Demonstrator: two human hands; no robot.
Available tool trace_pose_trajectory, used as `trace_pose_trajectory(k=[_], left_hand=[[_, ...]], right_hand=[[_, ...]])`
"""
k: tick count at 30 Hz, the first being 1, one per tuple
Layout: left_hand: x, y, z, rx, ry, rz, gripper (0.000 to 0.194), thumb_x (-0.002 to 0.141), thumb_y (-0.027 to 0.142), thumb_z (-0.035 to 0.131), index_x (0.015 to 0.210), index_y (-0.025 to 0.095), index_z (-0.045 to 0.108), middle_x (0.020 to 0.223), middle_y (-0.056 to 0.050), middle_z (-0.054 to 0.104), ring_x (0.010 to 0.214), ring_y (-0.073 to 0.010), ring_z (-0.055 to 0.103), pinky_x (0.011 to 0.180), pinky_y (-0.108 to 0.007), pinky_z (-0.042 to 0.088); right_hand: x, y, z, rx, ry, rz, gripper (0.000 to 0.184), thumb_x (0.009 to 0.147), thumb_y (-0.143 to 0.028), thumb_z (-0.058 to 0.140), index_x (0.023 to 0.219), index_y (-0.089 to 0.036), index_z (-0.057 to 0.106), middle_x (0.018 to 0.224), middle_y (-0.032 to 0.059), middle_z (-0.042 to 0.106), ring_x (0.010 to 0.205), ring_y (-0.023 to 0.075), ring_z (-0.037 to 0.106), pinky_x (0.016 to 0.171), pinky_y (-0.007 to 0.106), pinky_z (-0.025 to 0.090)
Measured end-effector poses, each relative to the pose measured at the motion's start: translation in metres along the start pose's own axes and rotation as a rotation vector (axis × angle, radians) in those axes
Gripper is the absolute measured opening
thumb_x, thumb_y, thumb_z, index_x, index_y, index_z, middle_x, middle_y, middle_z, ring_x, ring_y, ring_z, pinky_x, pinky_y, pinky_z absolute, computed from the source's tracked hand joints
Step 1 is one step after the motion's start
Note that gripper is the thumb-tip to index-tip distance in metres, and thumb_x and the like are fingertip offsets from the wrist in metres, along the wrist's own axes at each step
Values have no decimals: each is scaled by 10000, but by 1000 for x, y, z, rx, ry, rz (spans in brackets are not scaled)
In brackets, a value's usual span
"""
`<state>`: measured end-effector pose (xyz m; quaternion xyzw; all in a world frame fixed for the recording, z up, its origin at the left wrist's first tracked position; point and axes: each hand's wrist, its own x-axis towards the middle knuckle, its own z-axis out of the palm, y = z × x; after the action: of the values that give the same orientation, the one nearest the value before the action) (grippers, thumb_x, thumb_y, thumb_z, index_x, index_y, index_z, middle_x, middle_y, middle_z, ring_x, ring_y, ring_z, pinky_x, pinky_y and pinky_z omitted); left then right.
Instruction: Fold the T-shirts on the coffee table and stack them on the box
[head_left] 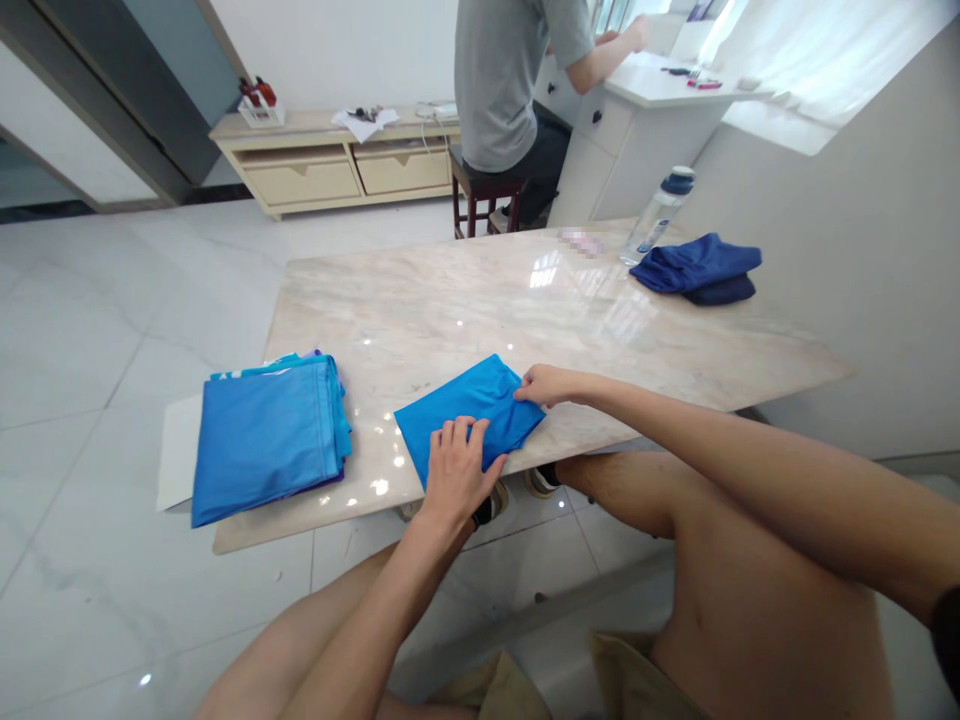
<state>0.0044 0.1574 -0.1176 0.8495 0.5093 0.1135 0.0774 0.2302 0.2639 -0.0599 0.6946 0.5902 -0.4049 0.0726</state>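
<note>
Left hand [457, 470], fingers apart, pins the blue cloth [469, 410] flat; right hand [544, 385] meets its edge, clamping unclear.

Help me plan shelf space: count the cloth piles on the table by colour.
Bright blue: 2 (stack, folded piece)
Navy: 1 (bundle)
Total: 3
</note>
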Motion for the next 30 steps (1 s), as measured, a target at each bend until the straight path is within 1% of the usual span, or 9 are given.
trace_pose_trajectory(k=[3, 7, 10, 14, 19, 21, 24, 27, 30], left_hand=[[-1, 7, 9, -28, 26, 4, 556, 1021, 474, 701, 1508, 220, 612, 1432, -173, 653, 1278, -362, 584, 1081, -504, 461], [-2, 13, 18, -41, 61, -52, 671, 978, 535, 740, 1539, 197, 592, 1466, -192, 639, 1311, -393, 568, 1100, -531, 456], [0, 14, 20, -38, 85, -117, 650, 986, 493, 725, 1546, 194, 585, 1465, -200, 636, 1309, -401, 571, 1095, -542, 460], [4, 11, 9, -17, 72, -165, 618, 948, 336, 745, 1531, 199, 592, 1426, -189, 661, 1298, -397, 582, 1085, -542, 468], [6, 2, -11, -71, 58, -257, 351, 925, 252, 709, 1276, 250, 706, 1267, -118, 736, 1197, -354, 639, 1000, -488, 503], [3, -4, -17, -63, 39, -296, 292, 922, 246, 694, 1213, 257, 707, 1220, -106, 747, 1183, -352, 655, 974, -478, 510], [-3, -14, -27, -10, -21, -304, 230, 925, 222, 667, 1150, 257, 694, 1126, -89, 760, 1117, -346, 692, 922, -459, 515], [-8, -17, -39, 21, 8, -292, 210, 944, 208, 653, 1146, 256, 685, 1111, -76, 761, 1040, -323, 718, 882, -433, 516], [-10, -10, -47, 61, 78, -248, 253, 967, 180, 633, 1204, 250, 688, 1148, -87, 737, 1060, -317, 716, 899, -422, 524]], right_hand=[[-4, -7, 0, 243, -26, 44, 193, 962, -295, 710, 836, -151, 687, 873, 102, 760, 751, 195, 698, 631, 276, 595], [-8, -17, -1, 390, -21, 84, 189, 934, -299, 725, 818, -158, 674, 781, 64, 718, 696, 177, 659, 668, 301, 631], [-12, -24, -3, 517, -25, 92, 223, 908, -302, 745, 761, -184, 627, 659, 15, 619, 604, 153, 570, 682, 324, 637], [-16, -31, -5, 668, -54, 51, 317, 914, -275, 747, 693, -223, 526, 569, -53, 447, 524, 113, 408, 698, 349, 641], [-18, -35, -15, 646, 2, 7, 242, 945, -284, 688, 749, -216, 564, 581, -22, 502, 578, 145, 490, 661, 324, 641], [-18, -36, -18, 638, 17, -5, 172, 941, -306, 685, 823, -200, 619, 635, 10, 578, 635, 161, 559, 621, 287, 630], [-15, -33, -19, 616, 19, -40, 176, 929, -342, 707, 858, -191, 651, 681, 37, 622, 671, 163, 588, 572, 245, 609], [-9, -28, -19, 570, 47, -72, 229, 945, -351, 734, 815, -188, 639, 679, 31, 599, 653, 147, 559, 545, 230, 592], [-2, -17, -20, 510, 124, -91, 266, 969, -350, 781, 822, -185, 633, 711, 18, 589, 666, 138, 566, 556, 229, 594]])
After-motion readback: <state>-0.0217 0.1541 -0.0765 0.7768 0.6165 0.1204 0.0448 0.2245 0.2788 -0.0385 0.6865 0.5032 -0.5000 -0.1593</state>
